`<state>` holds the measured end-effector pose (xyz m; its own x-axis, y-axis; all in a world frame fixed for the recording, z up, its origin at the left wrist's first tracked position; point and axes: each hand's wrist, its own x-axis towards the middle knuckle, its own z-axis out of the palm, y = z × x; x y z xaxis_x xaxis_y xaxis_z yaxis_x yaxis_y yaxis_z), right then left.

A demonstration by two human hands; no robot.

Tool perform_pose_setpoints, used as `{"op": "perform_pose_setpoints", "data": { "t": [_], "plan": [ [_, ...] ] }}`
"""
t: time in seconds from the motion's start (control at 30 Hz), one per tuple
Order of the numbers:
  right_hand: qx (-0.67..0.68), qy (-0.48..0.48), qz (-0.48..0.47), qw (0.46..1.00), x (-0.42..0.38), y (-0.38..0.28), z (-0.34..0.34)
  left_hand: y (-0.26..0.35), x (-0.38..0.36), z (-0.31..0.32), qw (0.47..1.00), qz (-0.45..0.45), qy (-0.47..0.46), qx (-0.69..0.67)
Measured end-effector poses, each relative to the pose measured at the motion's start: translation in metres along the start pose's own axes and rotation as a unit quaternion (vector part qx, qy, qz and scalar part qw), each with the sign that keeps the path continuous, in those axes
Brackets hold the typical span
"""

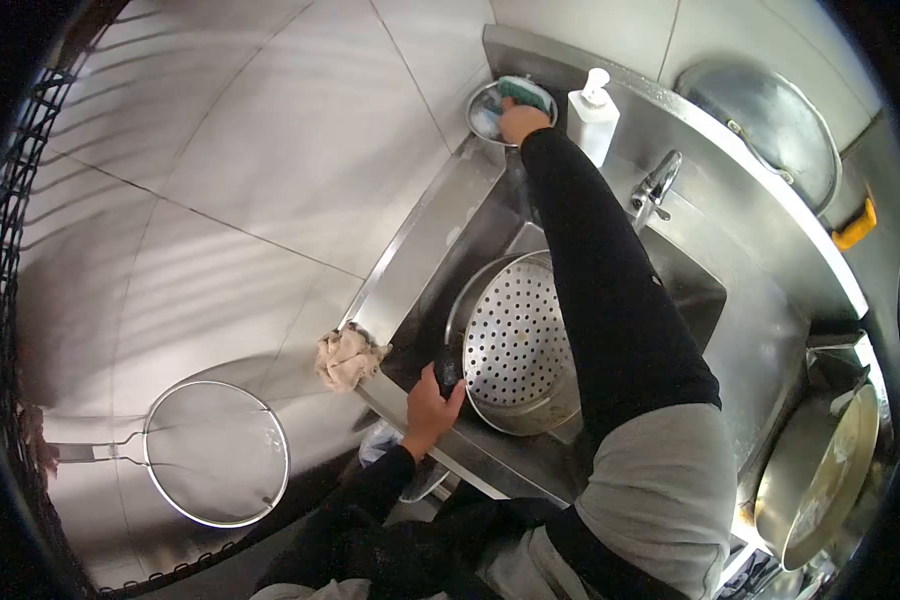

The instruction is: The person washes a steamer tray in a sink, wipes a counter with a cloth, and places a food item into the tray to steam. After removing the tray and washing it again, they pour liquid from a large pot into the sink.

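A perforated steel steamer pot (518,345) lies tilted in the metal sink (690,290). My left hand (431,403) grips the pot's near rim at the sink's front edge. My right hand (521,119), arm stretched across the sink, holds a green sponge (522,91) in a small steel bowl (487,110) on the sink's far corner ledge.
A white soap pump bottle (592,120) stands by the bowl, the faucet (656,184) beside it. A beige rag (346,359) lies on the sink's left corner. A wire skimmer (217,452) hangs at lower left. A large pan (820,470) sits right; a steel lid (765,115) rests at the back.
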<state>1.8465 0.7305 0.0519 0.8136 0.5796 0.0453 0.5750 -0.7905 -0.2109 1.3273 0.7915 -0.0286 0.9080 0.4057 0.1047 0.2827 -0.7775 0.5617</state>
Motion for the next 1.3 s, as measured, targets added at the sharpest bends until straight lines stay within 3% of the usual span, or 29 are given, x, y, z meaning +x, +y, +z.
{"op": "perform_pose_setpoints", "data": {
  "t": [0.13,0.23,0.33,0.53,0.6,0.63,0.67,0.7,0.73,0.77,0.8,0.87,0.93,1.07,1.13,1.2,1.23,1.3],
  "plan": [
    [0.026,0.08,0.049,0.995,0.009,0.01,0.02,-0.002,0.001,-0.002,0.999,-0.009,-0.021,-0.028],
    [-0.025,0.109,0.018,0.994,0.006,0.009,0.016,-0.002,-0.001,-0.002,0.999,0.035,0.004,-0.006],
    [-0.011,0.09,0.056,0.994,-0.016,-0.01,-0.04,-0.001,0.0,-0.003,0.999,0.033,0.004,-0.014],
    [0.047,0.16,0.093,0.982,-0.063,-0.018,-0.1,-0.004,-0.001,-0.001,0.998,0.062,0.019,0.008],
    [0.086,0.151,-0.059,0.983,-0.098,-0.009,-0.085,-0.002,0.0,0.0,0.999,0.023,-0.007,-0.023],
    [0.117,0.139,-0.1,0.978,-0.135,-0.011,-0.074,-0.003,0.0,0.002,0.999,0.028,-0.008,0.017],
    [0.155,0.119,-0.133,0.972,-0.18,-0.016,-0.059,0.005,0.007,-0.002,0.999,0.008,-0.024,-0.03],
    [0.229,-0.096,-0.088,0.965,-0.222,-0.018,-0.04,0.003,0.001,0.003,1.0,0.003,0.003,0.006],
    [0.238,-0.024,-0.115,0.964,-0.256,-0.016,0.019,-0.011,0.005,0.004,0.996,-0.004,-0.066,-0.061],
    [0.202,-0.137,-0.084,0.966,-0.298,-0.018,0.068,0.011,0.009,-0.008,0.984,-0.095,-0.127,-0.086],
    [0.16,-0.241,-0.065,0.955,-0.337,-0.024,0.109,-0.013,0.0,0.009,0.987,-0.044,-0.075,-0.137],
    [0.239,-0.362,0.004,0.901,-0.42,-0.044,0.172,0.001,-0.002,0.006,0.989,-0.044,-0.06,-0.129],
    [0.38,-0.455,-0.05,0.804,-0.473,-0.089,0.177,-0.003,-0.002,0.008,0.979,-0.063,-0.076,-0.176],
    [0.41,-0.482,0.046,0.773,-0.521,-0.065,0.157,-0.006,-0.004,0.012,0.986,-0.052,-0.074,-0.139],
    [0.186,-0.504,0.073,0.84,-0.513,-0.014,0.203,-0.011,-0.005,0.02,0.995,-0.032,-0.061,-0.076],
    [0.092,-0.475,0.128,0.866,-0.526,-0.043,0.251,-0.004,-0.003,0.014,0.989,-0.064,-0.072,-0.108],
    [0.317,-0.416,0.11,0.845,-0.526,-0.089,0.239,-0.009,-0.004,0.012,0.99,-0.069,-0.072,-0.103],
    [0.519,-0.342,0.08,0.779,-0.514,-0.099,0.233,-0.017,-0.002,0.02,0.995,-0.012,-0.035,-0.097]
  ]
}}
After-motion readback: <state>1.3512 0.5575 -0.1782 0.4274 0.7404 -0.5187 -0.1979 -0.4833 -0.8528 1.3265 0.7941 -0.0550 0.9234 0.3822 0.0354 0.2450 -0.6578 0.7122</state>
